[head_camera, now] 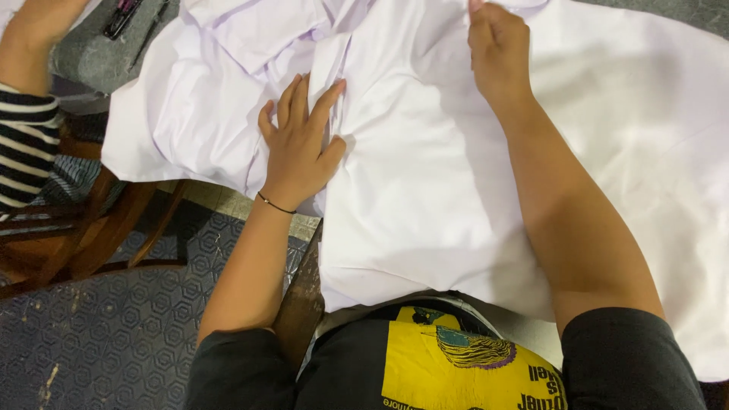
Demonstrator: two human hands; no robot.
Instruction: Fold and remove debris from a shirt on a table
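At the far left, an arm in a black-and-white striped sleeve (pixel 26 144) of another person is seen, beside a brown wooden chair frame (pixel 99 228) that stands on a dark blue floor covering with a hexagon pattern (pixel 114 326). To the right of it, a large white smooth cloth (pixel 425 190) is spread over the work surface, with crumpled folds at the top left. The left hand (pixel 300 144) is laid flat on the cloth, released, with the fingers stretched out; a thin dark band (pixel 275 205) is worn on its wrist. Further right, the right hand (pixel 497 49) is closed, and a fold of the same cloth near the top edge is pinched by it.
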